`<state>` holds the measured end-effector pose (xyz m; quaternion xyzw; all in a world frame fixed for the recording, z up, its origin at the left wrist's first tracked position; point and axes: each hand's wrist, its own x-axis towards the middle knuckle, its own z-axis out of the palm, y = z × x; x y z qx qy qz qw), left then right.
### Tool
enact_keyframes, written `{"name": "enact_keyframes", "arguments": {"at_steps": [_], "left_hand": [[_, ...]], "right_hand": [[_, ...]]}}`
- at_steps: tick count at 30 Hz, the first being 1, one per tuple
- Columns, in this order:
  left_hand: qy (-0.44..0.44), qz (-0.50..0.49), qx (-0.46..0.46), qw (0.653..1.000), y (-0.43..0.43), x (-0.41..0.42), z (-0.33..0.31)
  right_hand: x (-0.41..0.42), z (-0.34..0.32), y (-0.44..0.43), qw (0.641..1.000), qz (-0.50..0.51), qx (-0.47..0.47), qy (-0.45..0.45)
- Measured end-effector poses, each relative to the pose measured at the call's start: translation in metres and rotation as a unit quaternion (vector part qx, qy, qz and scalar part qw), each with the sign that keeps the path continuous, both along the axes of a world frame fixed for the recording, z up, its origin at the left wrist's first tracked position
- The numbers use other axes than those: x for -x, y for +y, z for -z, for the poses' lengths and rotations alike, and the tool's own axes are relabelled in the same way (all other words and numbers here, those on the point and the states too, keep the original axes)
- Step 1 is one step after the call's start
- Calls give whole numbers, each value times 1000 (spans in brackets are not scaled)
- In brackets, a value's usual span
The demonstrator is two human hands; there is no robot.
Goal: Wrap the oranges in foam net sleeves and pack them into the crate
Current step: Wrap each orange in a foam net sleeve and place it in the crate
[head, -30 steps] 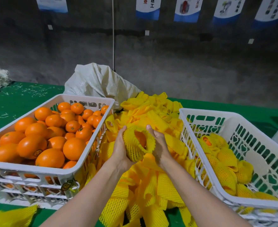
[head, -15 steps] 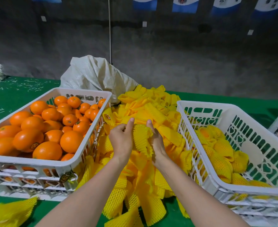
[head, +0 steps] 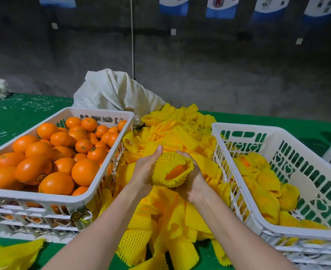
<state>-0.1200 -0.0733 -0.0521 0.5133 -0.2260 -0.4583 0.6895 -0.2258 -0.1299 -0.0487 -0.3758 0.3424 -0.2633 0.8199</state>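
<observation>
Oranges (head: 44, 152) mostly sit bare in the left crate (head: 44, 196) at the bench (head: 24, 114) edge. Few wrapped ones (head: 266, 178) lie in the right crate (head: 248, 128). Your left hand (head: 145, 172) and right hand (head: 195, 184) both curl round one sleeved orange (head: 170, 168) above the mid-bench sleeve pile (head: 172, 215); I judge crating it is next.

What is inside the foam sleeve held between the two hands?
An orange shows through the foam sleeve's open end; netting hides the rest of the fruit.
</observation>
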Motion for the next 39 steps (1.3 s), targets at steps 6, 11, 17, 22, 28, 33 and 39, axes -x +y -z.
{"name": "enact_keyframes", "arguments": {"at_steps": [6, 11, 17, 22, 28, 33, 39], "left_hand": [[-43, -43, 37, 997, -1, 4, 2], [-65, -56, -3, 996, 7, 6, 1], [98, 172, -92, 976, 16, 6, -7], [72, 172, -46, 981, 10, 2, -2], [41, 188, -33, 981, 11, 6, 2], [15, 198, -42, 979, 12, 8, -3], [17, 129, -37, 991, 11, 22, -11]], "right_hand": [[-1, 2, 4, 998, -10, 20, -52], [1, 1, 3, 995, 4, 71, -65], [11, 11, -8, 952, 60, 301, -10], [17, 1, -8, 906, 114, 408, 9], [16, 0, -6, 835, 145, 517, 115], [16, -3, -5, 841, 140, 511, 107], [21, 4, 5, 835, 207, 501, 93]]}}
